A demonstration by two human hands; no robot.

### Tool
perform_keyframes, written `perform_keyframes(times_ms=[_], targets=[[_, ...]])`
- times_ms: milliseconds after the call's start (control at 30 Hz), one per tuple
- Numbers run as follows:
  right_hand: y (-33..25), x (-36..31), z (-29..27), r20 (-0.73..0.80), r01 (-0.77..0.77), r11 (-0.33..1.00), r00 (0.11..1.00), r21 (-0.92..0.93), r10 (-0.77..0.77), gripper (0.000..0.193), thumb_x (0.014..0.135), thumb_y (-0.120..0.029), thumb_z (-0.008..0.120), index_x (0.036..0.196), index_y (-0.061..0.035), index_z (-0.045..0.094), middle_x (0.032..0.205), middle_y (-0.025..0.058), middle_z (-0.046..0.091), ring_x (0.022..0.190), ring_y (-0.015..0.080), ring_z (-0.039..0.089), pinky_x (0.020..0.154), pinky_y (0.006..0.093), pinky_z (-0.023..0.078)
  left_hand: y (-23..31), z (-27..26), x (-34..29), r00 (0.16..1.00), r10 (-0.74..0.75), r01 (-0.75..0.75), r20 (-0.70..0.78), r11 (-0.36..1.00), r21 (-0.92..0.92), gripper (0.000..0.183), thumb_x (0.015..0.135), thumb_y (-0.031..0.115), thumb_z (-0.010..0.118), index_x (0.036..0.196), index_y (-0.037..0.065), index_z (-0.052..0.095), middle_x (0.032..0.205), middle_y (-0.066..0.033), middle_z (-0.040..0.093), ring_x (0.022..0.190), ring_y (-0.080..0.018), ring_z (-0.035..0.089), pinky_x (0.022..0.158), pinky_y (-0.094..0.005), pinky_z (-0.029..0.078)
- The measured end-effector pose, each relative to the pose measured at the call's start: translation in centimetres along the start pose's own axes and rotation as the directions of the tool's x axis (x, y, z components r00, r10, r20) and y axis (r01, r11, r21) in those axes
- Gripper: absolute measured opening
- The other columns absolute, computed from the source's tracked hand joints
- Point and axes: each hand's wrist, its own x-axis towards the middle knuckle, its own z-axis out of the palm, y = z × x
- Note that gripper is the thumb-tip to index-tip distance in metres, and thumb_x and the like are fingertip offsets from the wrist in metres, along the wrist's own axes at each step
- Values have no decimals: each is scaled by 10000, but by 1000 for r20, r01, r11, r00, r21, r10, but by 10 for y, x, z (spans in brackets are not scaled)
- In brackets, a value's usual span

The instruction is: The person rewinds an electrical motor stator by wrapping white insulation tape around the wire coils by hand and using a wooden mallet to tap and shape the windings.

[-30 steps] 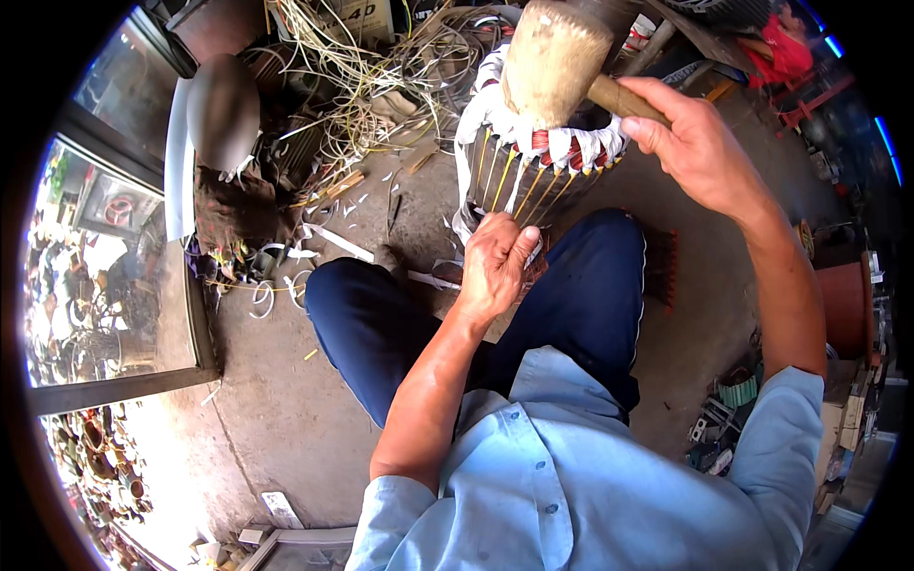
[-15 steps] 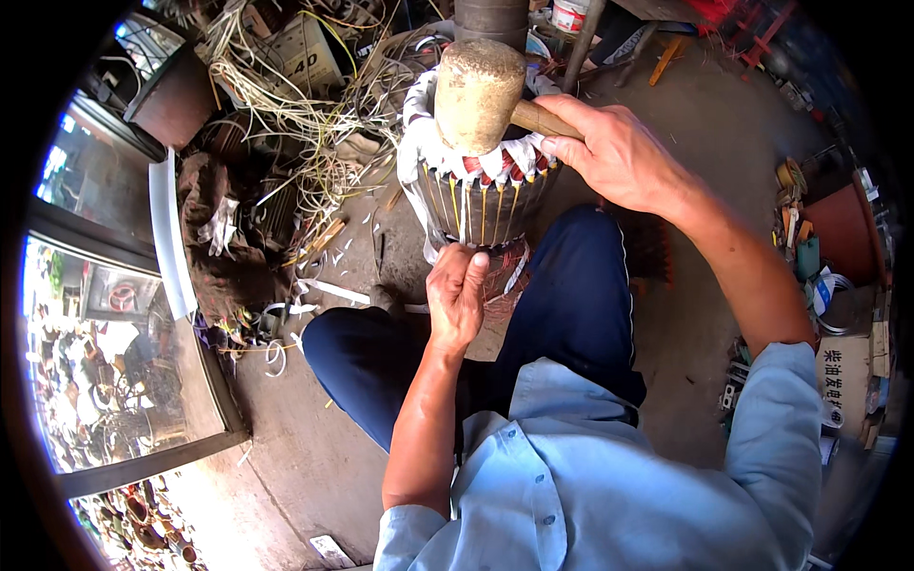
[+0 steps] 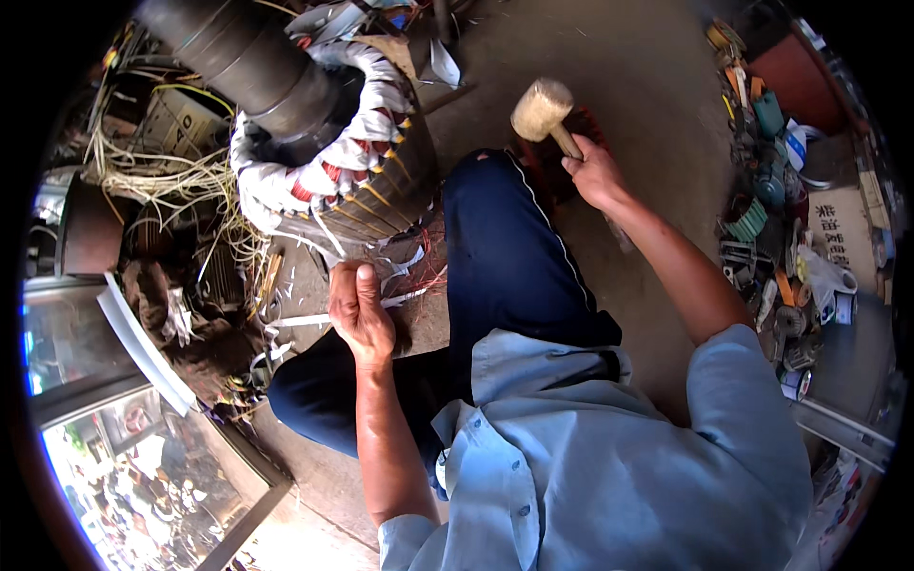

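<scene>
My right hand grips the handle of a wooden mallet, held up right of a motor stator. The mallet's pale, rounded head points away from me and is clear of the stator. White tape wraps the ring of coil ends on the stator's top, with red wire showing between the turns and yellow strips down the side. A narrow white tape end runs from the ring to my left hand, whose fingers are curled closed with the thumb up. The fingertips are partly hidden.
A thick dark metal cylinder stands up through the ring. Tangled pale wire heaps at the left, near a glass-fronted cabinet. Tape scraps lie on the floor by my knee. Tools and parts line the right side.
The mallet has come off the taped coil ring and swung right with my right hand. My view has turned, so the stator now sits further left. My left hand stays closed near it.
</scene>
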Motion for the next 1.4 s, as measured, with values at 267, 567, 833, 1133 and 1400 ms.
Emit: perform_keyframes(times_ms=[267, 567, 833, 1133, 1400], targets=[[164, 41, 29, 2, -303, 912, 949, -276, 316, 402, 897, -127, 611, 1294, -60, 616, 1205, 234, 679, 1127, 385, 656, 938, 498, 531, 12, 17, 9, 995, 32, -34, 98, 999, 16, 400, 1068, 275, 458, 797, -19, 463, 728, -118, 436, 722, -243, 451, 671, -396, 366], [144, 56, 69, 32, -297, 919, 948, -257, 316, 424, 891, -172, 603, 1305, -81, 594, 1328, 236, 597, 1270, 420, 558, 1056, 490, 468, 13, 7, 5, 992, 123, -127, 37, 985, 120, 371, 1048, 253, 521, 775, 1, 533, 761, -151, 549, 711, -348, 513, 707, -435, 402], [-210, -33, 8, -287, 873, 487, 467, -1, -836, 307, 888, -98, 665, 1181, -14, 629, 1160, 169, 627, 1051, 353, 623, 918, 454, 518, 10, -11, -7, 988, 154, -155, 8, 986, 54, 273, 1003, 148, 573, 776, -1, 548, 786, -155, 568, 741, -365, 528, 693, -458, 422], [-316, -56, 82, 131, 805, 427, 516, -411, -846, 441, 920, -389, 648, 1096, 15, 626, 924, 200, 702, 879, 333, 684, 832, 457, 475, 20, -34, 2, 998, 55, -53, 8, 983, -175, 368, 1021, 274, 585, 795, -17, 592, 737, -145, 562, 716, -331, 536, 699, -417, 434], [-315, -43, 126, 70, 689, 504, 623, -521, -779, 468, 860, -460, 682, 975, -10, 629, 752, 120, 700, 652, 285, 677, 615, 439, 530, 29, -30, 6, 972, 231, -224, 50, 967, -119, 191, 974, 150, 626, 869, -10, 629, 767, -158, 527, 741, -358, 520, 673, -449, 426]])
